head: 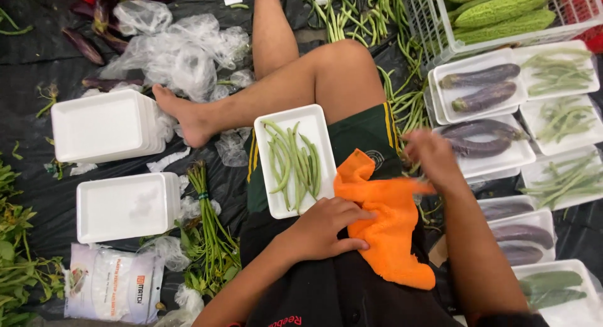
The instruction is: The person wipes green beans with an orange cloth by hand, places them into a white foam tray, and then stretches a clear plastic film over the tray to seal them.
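I sit on the ground with a white foam tray (271,170) resting on my lap; several green beans (294,162) lie in it. My left hand (323,229) lies fingers apart on an orange cloth (389,229) draped over my thigh, next to the tray's near corner. My right hand (433,160) is blurred, raised over the loose beans (405,110) by my right knee; whether it holds anything cannot be told.
Two stacks of white foam trays (103,126) (125,207) stand at left, with a bundle of greens (210,233) and a white bag (113,286). Trays of eggplants (480,88) and beans (562,123) fill the right. A white basket (440,38) holds bitter gourds. Crumpled plastic (182,50) lies beyond my foot.
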